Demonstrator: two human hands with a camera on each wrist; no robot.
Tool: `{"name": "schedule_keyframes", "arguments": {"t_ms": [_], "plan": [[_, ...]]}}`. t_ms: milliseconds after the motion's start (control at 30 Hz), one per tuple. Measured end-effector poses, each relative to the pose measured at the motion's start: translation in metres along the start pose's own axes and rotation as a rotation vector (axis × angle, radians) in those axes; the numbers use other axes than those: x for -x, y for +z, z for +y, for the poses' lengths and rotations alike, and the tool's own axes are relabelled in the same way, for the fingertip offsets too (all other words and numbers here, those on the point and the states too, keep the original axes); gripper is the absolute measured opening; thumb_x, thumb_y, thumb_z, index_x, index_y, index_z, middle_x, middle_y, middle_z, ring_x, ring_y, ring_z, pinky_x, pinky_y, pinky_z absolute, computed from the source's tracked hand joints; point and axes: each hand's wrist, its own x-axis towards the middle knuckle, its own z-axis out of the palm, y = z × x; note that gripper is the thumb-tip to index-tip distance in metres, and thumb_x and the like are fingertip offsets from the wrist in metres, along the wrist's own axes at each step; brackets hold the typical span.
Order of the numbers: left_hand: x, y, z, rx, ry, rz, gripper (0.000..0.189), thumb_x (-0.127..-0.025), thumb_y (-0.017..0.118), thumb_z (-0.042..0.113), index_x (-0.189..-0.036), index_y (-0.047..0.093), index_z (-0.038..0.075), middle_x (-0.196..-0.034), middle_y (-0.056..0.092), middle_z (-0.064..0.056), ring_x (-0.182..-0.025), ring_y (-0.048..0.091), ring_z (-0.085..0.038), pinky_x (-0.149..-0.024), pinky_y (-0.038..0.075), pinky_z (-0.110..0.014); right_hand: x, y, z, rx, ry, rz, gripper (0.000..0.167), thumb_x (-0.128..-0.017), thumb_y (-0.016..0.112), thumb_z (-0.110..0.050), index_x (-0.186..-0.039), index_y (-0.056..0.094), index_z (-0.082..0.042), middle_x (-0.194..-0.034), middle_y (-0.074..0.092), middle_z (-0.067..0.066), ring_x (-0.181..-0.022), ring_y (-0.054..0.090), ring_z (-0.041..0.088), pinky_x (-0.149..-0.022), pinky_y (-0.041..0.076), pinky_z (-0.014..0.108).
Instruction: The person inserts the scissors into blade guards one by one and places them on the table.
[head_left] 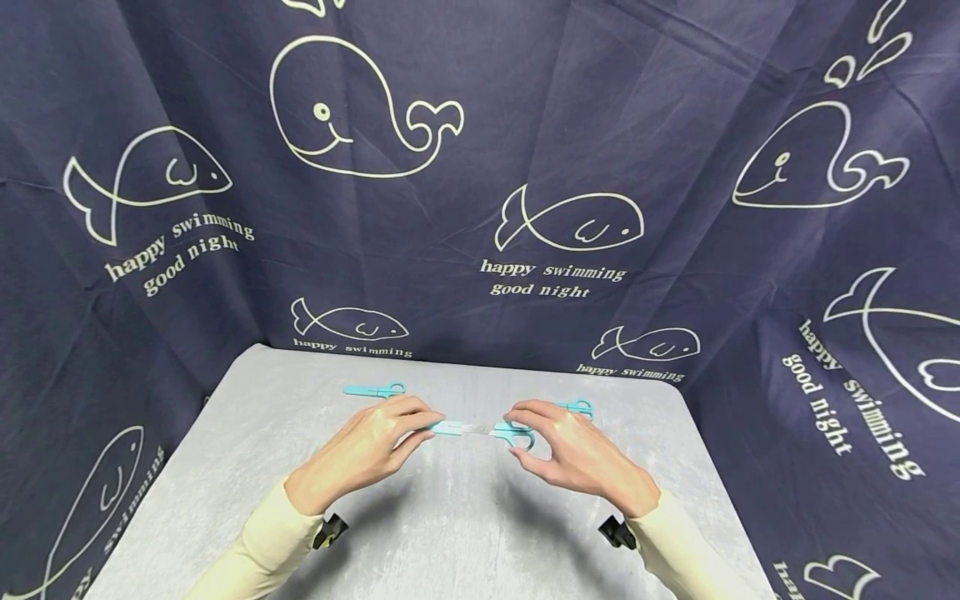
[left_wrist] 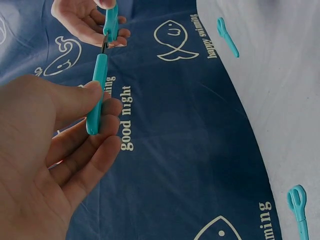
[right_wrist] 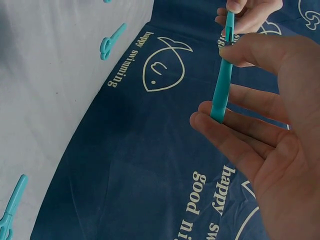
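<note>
Both hands are raised in front of me with a pair of teal scissors point(head_left: 519, 437) and its teal blade cover point(head_left: 448, 427) between them. My left hand point(head_left: 378, 437) pinches the cover between thumb and fingers. The scissors' handles are held by my right hand point(head_left: 573, 446), its thumb pressing one side and its fingers the other point(right_wrist: 221, 95). A short stretch of metal blade point(left_wrist: 104, 45) shows between the cover's mouth and the handles. Cover and scissors lie roughly in one line. How far the blade tips reach inside the cover cannot be seen.
Two more teal scissors with covered blades lie on the grey table point(head_left: 465, 542): one pair point(head_left: 367, 390) beyond my left hand, the other point(head_left: 579, 407) beyond my right hand and partly hidden by it. A dark blue printed curtain point(head_left: 450, 233) surrounds the table's back and sides.
</note>
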Motion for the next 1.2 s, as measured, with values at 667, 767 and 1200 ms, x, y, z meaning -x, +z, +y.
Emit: {"name": "schedule_keyframes", "arguments": {"t_ms": [667, 767, 1200], "plan": [[-0.0012, 0.0006, 0.0035, -0.003, -0.009, -0.013, 0.025, -0.097, 0.08, 0.012, -0.121, 0.079, 0.016, -0.109, 0.072, 0.007, -0.098, 0.067, -0.007, -0.082, 0.06, -0.029, -0.0028, 0.002, -0.0033, -0.021, -0.015, -0.012, 0.033, -0.092, 0.081, -0.024, -0.123, 0.075, -0.014, -0.123, 0.071, -0.003, -0.11, 0.071, 0.013, -0.094, 0.061, 0.036], [-0.0015, 0.0006, 0.0042, -0.007, -0.012, -0.01, 0.024, -0.097, 0.08, 0.013, -0.121, 0.079, 0.017, -0.109, 0.072, 0.007, -0.098, 0.068, -0.008, -0.082, 0.06, -0.029, -0.0034, 0.0022, -0.0034, -0.019, -0.019, -0.004, 0.034, -0.092, 0.082, -0.024, -0.124, 0.075, -0.014, -0.123, 0.071, -0.003, -0.111, 0.071, 0.014, -0.094, 0.062, 0.036], [-0.0014, 0.0042, 0.0061, -0.003, 0.016, 0.002, 0.027, -0.094, 0.082, 0.009, -0.12, 0.08, 0.016, -0.109, 0.072, 0.008, -0.095, 0.067, -0.007, -0.079, 0.06, -0.028, -0.0056, 0.0032, -0.0067, -0.029, -0.02, -0.019, 0.031, -0.093, 0.081, -0.024, -0.122, 0.075, -0.014, -0.121, 0.071, -0.003, -0.109, 0.071, 0.013, -0.092, 0.062, 0.035]]}}
